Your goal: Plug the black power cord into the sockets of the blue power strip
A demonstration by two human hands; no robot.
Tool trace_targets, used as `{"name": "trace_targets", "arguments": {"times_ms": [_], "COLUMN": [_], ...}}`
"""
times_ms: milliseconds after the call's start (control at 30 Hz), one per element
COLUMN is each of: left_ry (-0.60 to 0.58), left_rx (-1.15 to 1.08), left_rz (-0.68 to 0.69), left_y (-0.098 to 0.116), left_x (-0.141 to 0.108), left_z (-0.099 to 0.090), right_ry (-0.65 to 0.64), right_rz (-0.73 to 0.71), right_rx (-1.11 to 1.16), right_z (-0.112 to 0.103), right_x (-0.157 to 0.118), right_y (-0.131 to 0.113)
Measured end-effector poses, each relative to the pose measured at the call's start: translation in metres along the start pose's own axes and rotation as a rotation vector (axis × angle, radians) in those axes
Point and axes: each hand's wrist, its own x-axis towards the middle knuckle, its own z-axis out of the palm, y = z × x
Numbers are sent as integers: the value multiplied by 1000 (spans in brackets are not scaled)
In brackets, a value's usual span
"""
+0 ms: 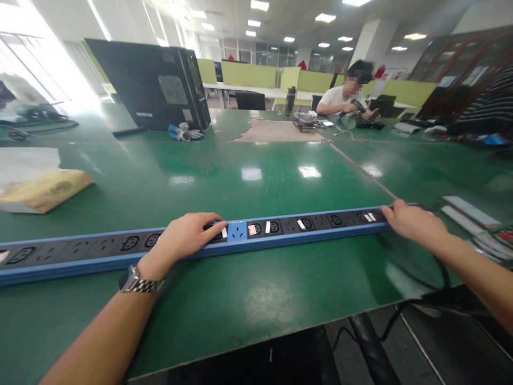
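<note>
A long blue power strip (288, 226) with black sockets and one blue socket lies across the green table. My left hand (186, 233), with a watch on the wrist, grips it left of the blue socket, thumb and fingers over its top. Near the strip's right end, my right hand (412, 220) is wrapped round it with the fingers mostly hidden behind. Small white stickers and a red-and-white label sit on the sockets between my hands.
A tissue pack (60, 187) lies at the left. Behind stand a black computer case (160, 85), gloves (185, 132) and a bottle (290, 100). A person (340, 99) sits across the green table (256, 289). Papers (473, 214) and cables are at the right.
</note>
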Motion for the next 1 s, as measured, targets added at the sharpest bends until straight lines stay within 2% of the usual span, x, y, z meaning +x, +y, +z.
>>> {"name": "trace_targets", "arguments": {"times_ms": [167,300,367,467,533,633,1000], "left_ry": [-3,-11,-4,12,18,26,12], "left_rx": [-1,-3,-9,-14,-10,-9,0], "left_rz": [-1,0,2,5,9,10,11], "left_y": [1,3,2,1,1,1,0], "left_x": [-1,-2,-1,-1,-2,-3,-2], "left_z": [-1,-2,-2,-2,-2,-1,0], "right_ry": [-2,123,124,-5,-72,-103,-15], "right_rz": [-9,43,-55,-274,-346,-355,-220], "right_rx": [53,86,105,94,23,-62,-57], "right_z": [-6,-38,-58,-73,-71,-60,-44], "right_x": [8,1,-10,-25,-30,-26,-29], "right_y": [10,7,-8,-42,-65,-86,-85]}}
